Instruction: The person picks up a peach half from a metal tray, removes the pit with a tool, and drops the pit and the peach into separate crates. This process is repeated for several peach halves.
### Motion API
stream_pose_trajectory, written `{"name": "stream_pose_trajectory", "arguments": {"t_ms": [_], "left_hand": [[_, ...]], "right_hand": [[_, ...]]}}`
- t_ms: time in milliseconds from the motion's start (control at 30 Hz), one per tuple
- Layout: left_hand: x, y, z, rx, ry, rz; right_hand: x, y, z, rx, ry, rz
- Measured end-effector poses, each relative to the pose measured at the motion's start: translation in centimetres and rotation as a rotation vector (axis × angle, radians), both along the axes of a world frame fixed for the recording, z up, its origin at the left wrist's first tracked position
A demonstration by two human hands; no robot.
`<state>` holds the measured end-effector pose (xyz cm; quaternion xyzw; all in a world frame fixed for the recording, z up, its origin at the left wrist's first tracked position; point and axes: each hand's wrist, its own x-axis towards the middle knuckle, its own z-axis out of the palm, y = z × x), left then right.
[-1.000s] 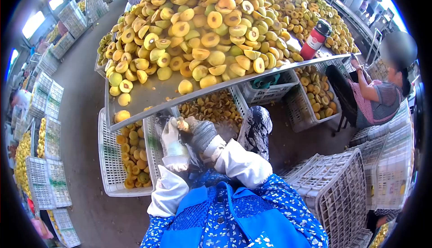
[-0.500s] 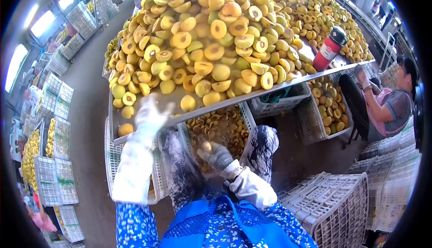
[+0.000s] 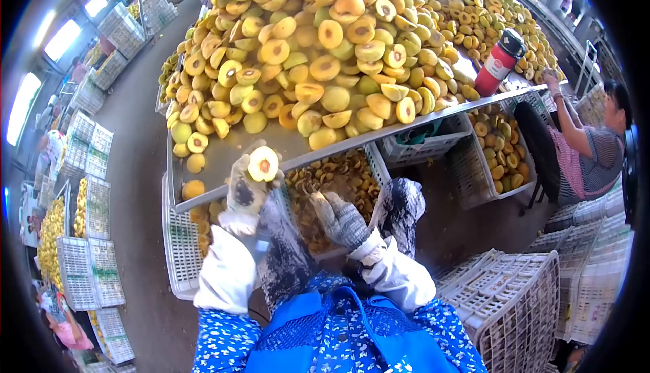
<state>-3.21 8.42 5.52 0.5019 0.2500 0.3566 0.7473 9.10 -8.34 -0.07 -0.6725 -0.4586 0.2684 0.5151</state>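
Note:
My left hand [image 3: 247, 187], in a pale work glove, is closed on a halved yellow fruit [image 3: 263, 164], cut face up, at the near edge of the metal table [image 3: 223, 146]. My right hand [image 3: 340, 221], in a grey glove with yellowed fingertips, hangs over a crate of fruit pieces [image 3: 325, 187] between my knees. Its fingers are extended, and I see nothing held in them. Beyond both hands, a large heap of halved fruits [image 3: 325, 68] covers much of the table.
A red bottle [image 3: 500, 63] stands on the table at the right. Below it is a crate of fruit [image 3: 497, 153]. A co-worker [image 3: 589, 146] sits at the far right. Stacked white crates [image 3: 508, 302] stand at lower right. Another crate [image 3: 181, 244] is left of my legs.
My left hand has moved back from the tabletop and now holds a fruit half. My right hand has opened and shifted right. The co-worker's arm has reached up to the table.

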Motion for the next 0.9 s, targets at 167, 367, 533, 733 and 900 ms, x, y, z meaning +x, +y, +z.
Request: {"name": "stream_pose_trajectory", "arguments": {"t_ms": [167,367,533,733,900], "left_hand": [[-1.8,-5.2,-3.0,0.199,0.014,0.167],[-1.0,-6.4,-4.8,-0.435,-0.287,0.142],[-0.7,-7.2,-7.2,0.003,0.011,0.335],[0.4,-8.6,-5.9,-0.083,0.075,0.510],[0.9,-9.3,-4.7,-0.071,0.148,0.532]], "right_hand": [[-2.7,1.0,0.2,-0.127,-0.306,0.110],[-4.4,1.1,-0.1,-0.288,-0.324,0.131],[-4.9,0.3,0.2,-0.080,-0.379,0.109],[-4.4,0.1,1.5,-0.270,-0.442,0.289],[-4.3,-0.3,2.1,-0.188,-0.441,0.222]]}}
